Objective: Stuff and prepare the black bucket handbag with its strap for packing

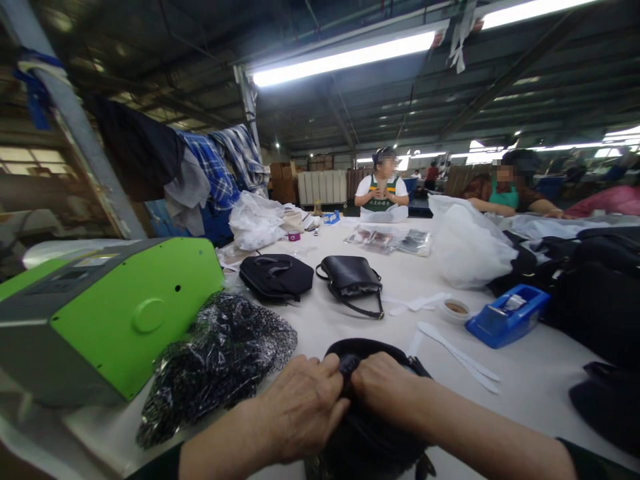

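**Two hands meet at the mouth of a black bag (373, 440)**

The pale counter (313, 327) spreads ahead, its middle left fairly open, probably for working room. A green-sided machine (125, 333) stands at the left, out of the hands' way, with a crumpled bundle of black, shiny plastic (225, 353) leaning against its near side, likely kept within easy reach.

The black bag is at the counter's near side, between the forearms, seemingly held close so both hands can get at its opening. The left hand (300, 410) has its grip pinching dark material at the mouth, thumb opposite curled fingers; the right hand (383, 390) has its grip closed on the bag just beside it, fingertips out of sight inside. The bag looks soft and dark, with a rounded upper rim; its lower part is too shadowed to read.

Farther off, a flat black bag (275, 277) and a smaller shoulder bag (353, 273) lie side by side, apparently set beyond the working spot. To the right, a blue tape dispenser (505, 317) sits handy, near loose white strips (460, 357) and a small roll (456, 308).
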The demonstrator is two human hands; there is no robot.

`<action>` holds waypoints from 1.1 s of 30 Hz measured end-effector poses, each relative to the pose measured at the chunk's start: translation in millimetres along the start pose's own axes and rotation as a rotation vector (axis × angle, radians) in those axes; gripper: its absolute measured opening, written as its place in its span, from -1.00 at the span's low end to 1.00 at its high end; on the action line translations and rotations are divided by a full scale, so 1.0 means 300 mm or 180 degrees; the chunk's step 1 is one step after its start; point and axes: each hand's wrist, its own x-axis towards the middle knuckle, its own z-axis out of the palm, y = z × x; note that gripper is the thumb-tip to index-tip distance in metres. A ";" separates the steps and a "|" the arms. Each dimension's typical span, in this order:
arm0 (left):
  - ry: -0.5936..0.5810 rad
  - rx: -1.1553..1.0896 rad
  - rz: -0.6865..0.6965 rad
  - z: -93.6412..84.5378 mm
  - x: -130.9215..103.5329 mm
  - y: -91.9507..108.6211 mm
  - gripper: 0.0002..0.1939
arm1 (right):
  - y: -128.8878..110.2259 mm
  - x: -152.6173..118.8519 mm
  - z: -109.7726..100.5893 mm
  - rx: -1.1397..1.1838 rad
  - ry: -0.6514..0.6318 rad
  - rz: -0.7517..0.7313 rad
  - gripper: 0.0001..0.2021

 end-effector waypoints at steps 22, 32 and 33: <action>0.0105 -0.0268 -0.0206 0.015 -0.006 -0.003 -0.82 | 0.046 -0.046 -0.001 0.0579 0.0555 -0.0167 -0.77; 0.0066 -0.0259 -0.0183 0.016 0.002 0.005 -0.83 | 0.020 -0.001 -0.017 0.0551 0.0000 -0.0165 -0.80; 0.0064 -0.0250 -0.0180 0.017 0.003 0.004 -0.83 | 0.021 0.003 -0.016 0.0560 -0.0026 -0.0186 -0.79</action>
